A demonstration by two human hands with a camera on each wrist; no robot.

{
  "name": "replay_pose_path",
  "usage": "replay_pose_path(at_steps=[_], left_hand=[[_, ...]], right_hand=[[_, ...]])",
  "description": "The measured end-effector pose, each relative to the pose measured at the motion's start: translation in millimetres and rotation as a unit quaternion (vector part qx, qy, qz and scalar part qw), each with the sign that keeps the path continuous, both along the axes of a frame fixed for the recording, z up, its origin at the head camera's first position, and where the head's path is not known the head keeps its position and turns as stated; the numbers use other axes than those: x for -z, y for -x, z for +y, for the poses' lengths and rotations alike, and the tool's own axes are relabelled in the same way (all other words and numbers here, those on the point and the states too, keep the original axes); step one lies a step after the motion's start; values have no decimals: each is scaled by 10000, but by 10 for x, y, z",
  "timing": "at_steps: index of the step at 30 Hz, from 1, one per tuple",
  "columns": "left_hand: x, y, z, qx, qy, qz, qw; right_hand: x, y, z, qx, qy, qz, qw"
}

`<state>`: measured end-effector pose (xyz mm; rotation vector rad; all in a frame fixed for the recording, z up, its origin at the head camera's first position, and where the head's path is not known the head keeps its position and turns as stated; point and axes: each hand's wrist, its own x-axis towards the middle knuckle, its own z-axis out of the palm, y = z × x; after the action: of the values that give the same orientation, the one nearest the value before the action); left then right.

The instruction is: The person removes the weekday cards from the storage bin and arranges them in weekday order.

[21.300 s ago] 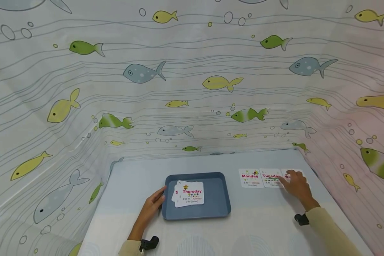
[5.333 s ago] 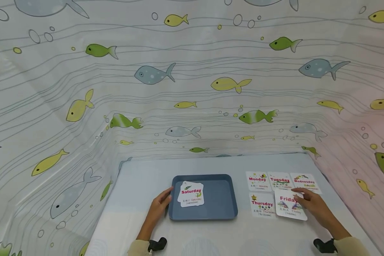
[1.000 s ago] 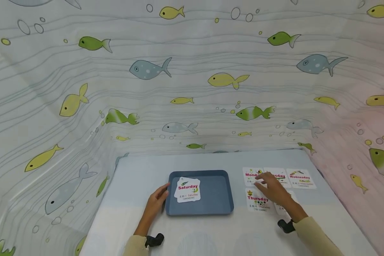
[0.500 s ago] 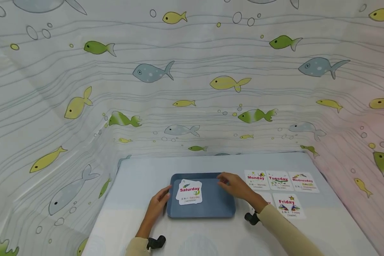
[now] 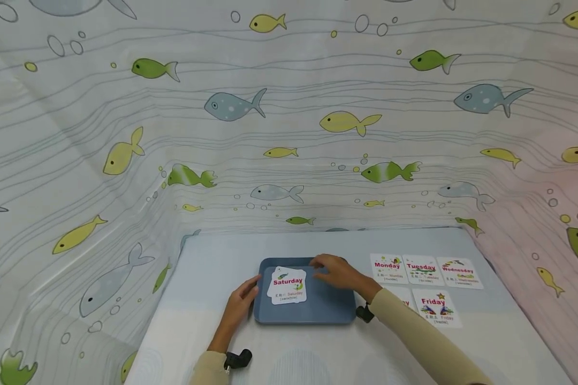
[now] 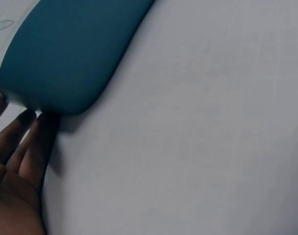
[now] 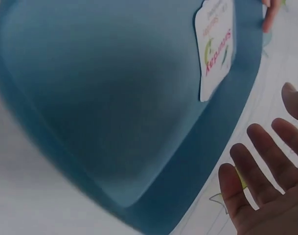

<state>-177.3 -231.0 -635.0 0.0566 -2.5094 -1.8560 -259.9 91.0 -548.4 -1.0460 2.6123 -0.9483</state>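
Note:
A blue-grey tray (image 5: 329, 314) holds a small stack of white word cards, with the Saturday card (image 5: 289, 287) on top and another card's edge showing beneath. My left hand (image 5: 238, 305) rests its fingertips against the tray's left side; the left wrist view shows those fingers (image 6: 34, 142) fairly straight at the rim. Over the tray's right half hovers my right hand (image 5: 341, 274), just right of the Saturday card and apart from it. In the right wrist view its fingers (image 7: 263, 169) are spread and hold nothing.
Right of the tray, the Monday (image 5: 387, 269), Tuesday (image 5: 421, 271) and Wednesday (image 5: 459, 273) cards form a row. Below them lie the Friday card (image 5: 435, 308) and the Thursday card (image 5: 403, 295), partly covered by the right sleeve. Fish-patterned cloth (image 5: 279, 171) rises behind the table.
Thursday, earlier atop the tray's stack, and Friday, earlier in my right hand, now lie in the second row. My right hand has swung left over the tray; my left hand stays.

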Motion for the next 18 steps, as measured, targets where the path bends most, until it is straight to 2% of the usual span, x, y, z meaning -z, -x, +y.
replay_pose_path(at_steps=[4,10,14,18], left_hand=[[-12,-22,32,-22,3,-19,10000],[-58,-89,108,-43,-66,-65,9999],[-38,-68,73,28,-22,-33,10000],[-14,-23,23,21,54,46,10000]], right_hand=[[10,11,-115,-155,-248,269,9992],[115,3,-257,-417,-798,855,9923],[166,9,-347,-470,-922,852,9910],[219,34,-440,-391,-1019,652,9919]])
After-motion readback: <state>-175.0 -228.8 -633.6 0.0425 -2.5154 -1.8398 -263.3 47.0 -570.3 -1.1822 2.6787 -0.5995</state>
